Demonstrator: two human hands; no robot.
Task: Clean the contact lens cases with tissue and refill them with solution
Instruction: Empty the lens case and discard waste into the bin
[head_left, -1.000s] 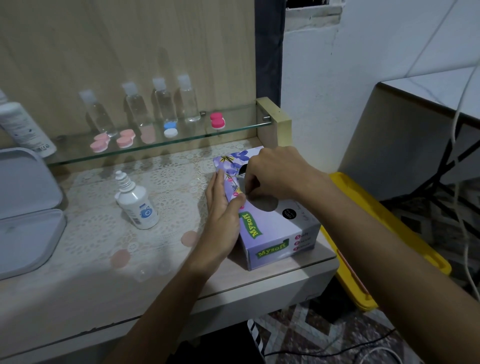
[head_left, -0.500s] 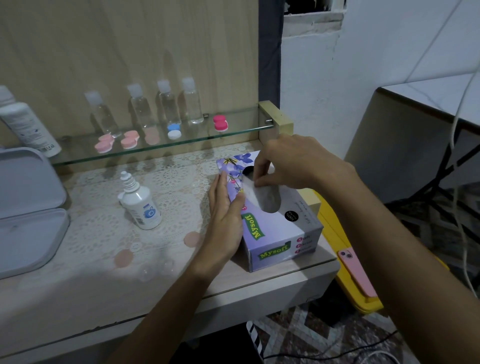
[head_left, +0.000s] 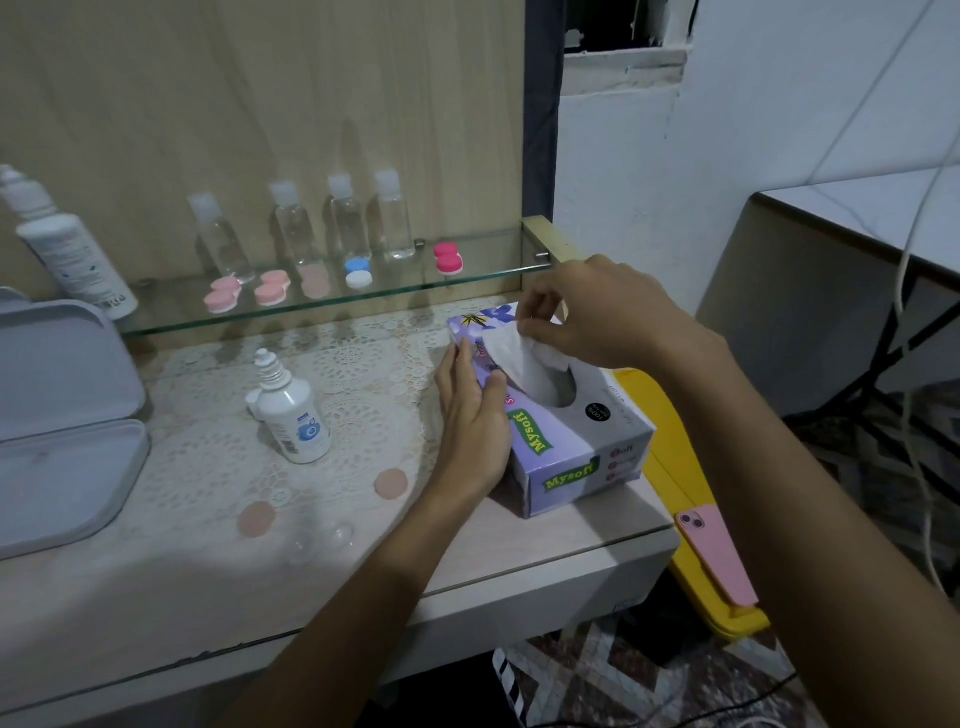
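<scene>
We pinch one white tissue (head_left: 519, 358) with our right hand (head_left: 602, 312), half out of the purple tissue box (head_left: 576, 447) at 3 o'clock on the tabletop (head_left: 156, 582). Our left hand (head_left: 472, 415) lies flat against its side, fingers straight. Four lens cases (head_left: 223, 300) sit on the glass shelf (head_left: 483, 280) at 12; one solution bottle (head_left: 293, 415) stands at 9.

From my remote seat I see my two forearms bare to the bottom edge of the frame, no sleeve cuffs showing, my left hand (head_left: 475, 415) and right hand (head_left: 608, 317) ungloved, fingernails short and plain.
</scene>
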